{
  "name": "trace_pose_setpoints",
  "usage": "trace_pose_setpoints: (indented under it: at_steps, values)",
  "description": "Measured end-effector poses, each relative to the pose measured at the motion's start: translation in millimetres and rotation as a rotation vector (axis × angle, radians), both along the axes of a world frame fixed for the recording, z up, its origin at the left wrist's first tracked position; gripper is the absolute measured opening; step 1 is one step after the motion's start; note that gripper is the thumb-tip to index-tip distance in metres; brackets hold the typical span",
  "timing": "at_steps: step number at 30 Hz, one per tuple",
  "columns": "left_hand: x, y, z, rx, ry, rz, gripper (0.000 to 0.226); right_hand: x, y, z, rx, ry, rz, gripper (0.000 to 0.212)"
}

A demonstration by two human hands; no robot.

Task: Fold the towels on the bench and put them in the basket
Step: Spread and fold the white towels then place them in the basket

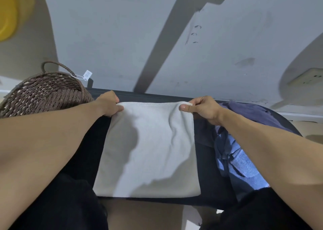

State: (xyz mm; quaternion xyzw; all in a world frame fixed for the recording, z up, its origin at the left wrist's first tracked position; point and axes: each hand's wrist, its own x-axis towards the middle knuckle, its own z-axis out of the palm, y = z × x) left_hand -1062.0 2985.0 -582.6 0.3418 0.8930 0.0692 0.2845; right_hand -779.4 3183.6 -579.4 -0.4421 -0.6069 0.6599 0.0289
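Observation:
A white towel (148,151) lies flat on the dark bench (206,159), folded into a rectangle that reaches from the far edge to the near edge. My left hand (109,105) pinches its far left corner. My right hand (201,107) pinches its far right corner between thumb and fingers. A brown woven basket (43,95) with a loop handle and a white tag stands at the bench's left end, just beyond my left forearm. A heap of blue and purple towels (241,156) lies unfolded on the right, partly under my right forearm.
A pale wall (122,37) rises right behind the bench. A white power socket (309,77) sits low on the wall at the far right. A yellow object (7,20) shows at the top left. My dark-clothed knees fill the bottom corners.

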Motion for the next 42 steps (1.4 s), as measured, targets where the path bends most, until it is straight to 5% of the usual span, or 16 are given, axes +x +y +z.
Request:
trace_pose_setpoints:
  at_steps: [4,8,12,18,21,28,35,38,42]
  values:
    - [-2.2,1.6,2.5,-0.012,-0.012,-0.007,0.034,2.3,-4.8,-1.3,-0.019,-0.026,0.010,0.006]
    - [-3.6,4.0,3.3,-0.030,-0.010,-0.013,0.017,6.4,-6.5,-8.6,0.095,-0.057,-0.125,0.011]
    - [-4.2,4.5,3.4,-0.018,-0.022,-0.022,0.035,3.2,-5.7,-18.8,0.106,-0.111,-0.179,0.015]
    - [-14.0,0.8,15.0,0.104,-0.603,0.393,0.017,-1.6,-0.5,-32.4,0.340,-0.223,-0.169,0.023]
    - [-16.5,1.1,16.2,0.152,-0.675,0.421,0.013,-6.1,1.1,-31.5,0.389,-0.304,-0.152,0.023]
    - [-20.0,13.5,-12.3,0.209,-0.624,0.621,0.044,-12.2,6.9,-35.0,0.314,-0.367,-0.195,0.033]
    - [-7.7,27.0,-13.3,0.015,0.010,0.398,0.063,-16.5,2.1,-22.0,0.365,-0.455,-0.212,0.040]
    - [6.5,31.2,-3.9,0.105,0.145,0.374,0.055,-15.8,0.6,-4.9,0.410,-0.443,-0.157,0.027]
    - [39.1,34.8,19.4,0.235,0.137,-0.059,0.021,4.5,-9.6,26.0,0.538,-0.387,0.019,0.016]
